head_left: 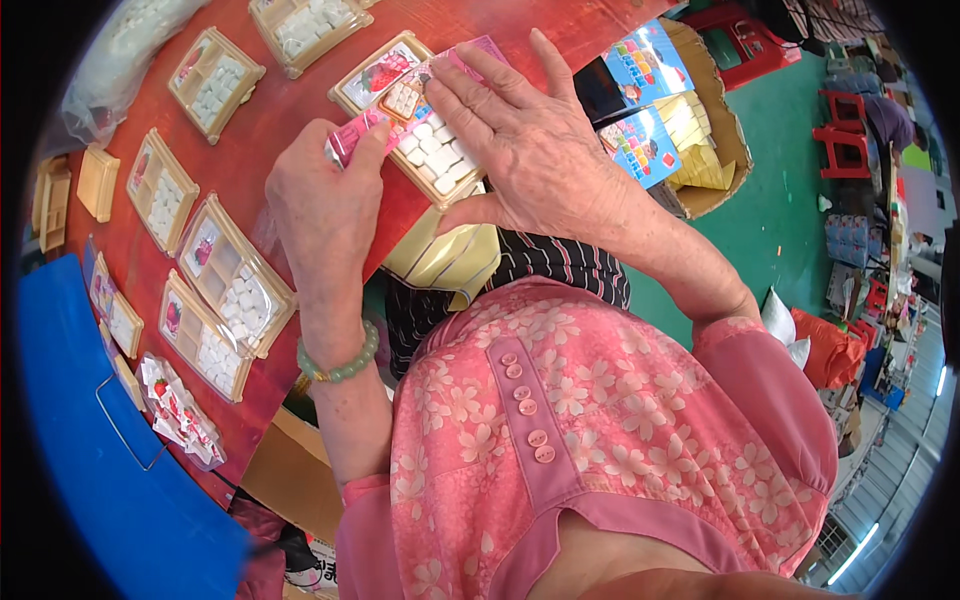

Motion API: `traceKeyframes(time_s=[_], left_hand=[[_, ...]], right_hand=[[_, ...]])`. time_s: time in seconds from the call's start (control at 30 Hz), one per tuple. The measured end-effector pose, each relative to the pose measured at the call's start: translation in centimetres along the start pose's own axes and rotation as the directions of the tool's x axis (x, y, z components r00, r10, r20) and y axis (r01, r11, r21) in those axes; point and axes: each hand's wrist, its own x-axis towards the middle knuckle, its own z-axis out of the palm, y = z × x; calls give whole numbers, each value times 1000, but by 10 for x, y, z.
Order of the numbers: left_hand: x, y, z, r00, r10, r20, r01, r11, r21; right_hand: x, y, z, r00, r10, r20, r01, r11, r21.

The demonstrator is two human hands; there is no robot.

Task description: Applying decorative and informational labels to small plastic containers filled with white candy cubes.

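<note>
Near the red table's edge lies a wooden compartment tray (437,158) of white pillow-shaped pieces, with a strawberry picture in its far section. A pink printed paper band (362,126) crosses it. My left hand (328,190), above a green bead bracelet (342,362), pinches the band's left end between thumb and fingers. My right hand (530,145) lies over the tray's right side and the band's far end, fingers stretched and spread, thumb near the front corner. It hides part of both.
Several similar filled trays (214,84) are spread over the red table (240,165). A bag of small packets (180,410) lies near a blue chair back (70,420). To the right, a cardboard carton (738,150) stands beside blue printed boxes (640,145), above a green floor (775,200).
</note>
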Motion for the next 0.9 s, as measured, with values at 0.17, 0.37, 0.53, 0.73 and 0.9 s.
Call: traceKeyframes(time_s=[0.17, 0.37, 0.53, 0.73, 0.9], left_hand=[[-8, 7, -3, 996, -77, 42, 81, 992, -96], [-5, 3, -5, 979, -165, 120, 192, 941, -278], [-4, -3, -3, 967, -203, 154, 252, 854, -456], [-1, 6, -7, 956, -222, 191, 289, 813, -505], [6, -1, -4, 938, -250, 242, 346, 727, -593]], right_hand=[[-1, 9, 5, 987, -158, -28, 148, 963, -225], [0, 14, 10, 985, -169, 17, 170, 969, -181], [1, 16, 5, 978, -205, 27, 206, 966, -155], [-1, 17, 3, 983, -181, -13, 180, 982, -48], [0, 15, 6, 989, -143, -39, 143, 990, -18]])
